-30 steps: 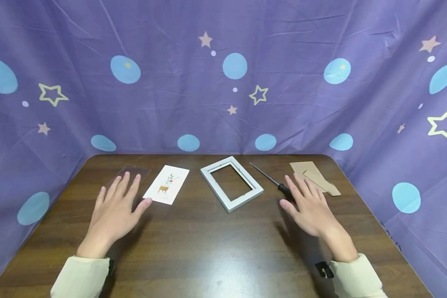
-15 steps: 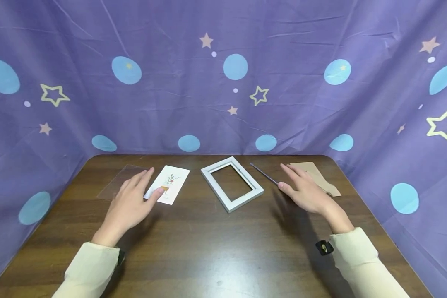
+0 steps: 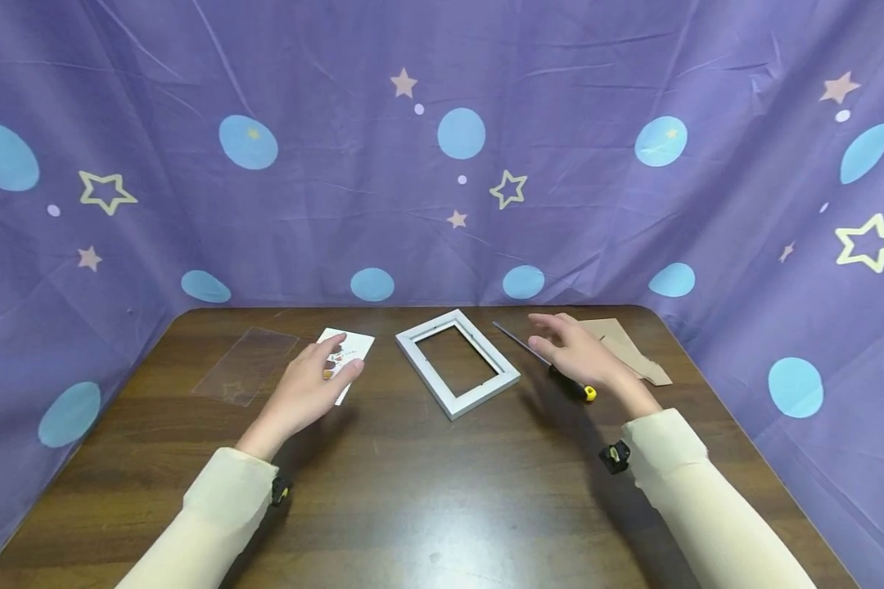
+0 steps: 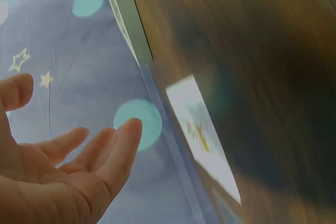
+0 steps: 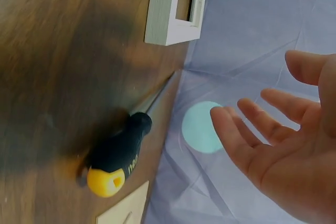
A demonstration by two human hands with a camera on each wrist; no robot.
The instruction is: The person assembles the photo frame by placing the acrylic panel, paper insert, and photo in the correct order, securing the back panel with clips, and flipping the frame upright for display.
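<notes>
Through the head camera I am seeing the left hand [image 3: 302,388] hovering over a white card [image 3: 357,348], covering a part of it, and in the left wrist view this hand is standing apart from the card. Its thumb and fingers are keeping wide from each other, softly bent. The right hand [image 3: 578,356] is hanging above the screwdriver [image 5: 118,148], also wide, with the fingers loosely curving, and the right wrist view is showing it apart from the tool. The screwdriver is lying with its blade pointing to the far edge of the worktop [image 3: 427,474], and its black handle with yellow end is lying nearer to the right edge. Between the two hands, a pale picture frame [image 3: 427,372] is lying flat near the middle of the far edge, turned askew, and the wood is showing through its opening. A clear sheet [image 3: 246,364] is resting near the far left corner, to the left of the card. A brown board [image 3: 626,352] is lying near the far right corner, beyond the right hand. Cream sleeves [image 3: 228,499] are covering the forearms, and behind the far edge a purple curtain [image 3: 354,188] with stars and blue spots is hanging.
</notes>
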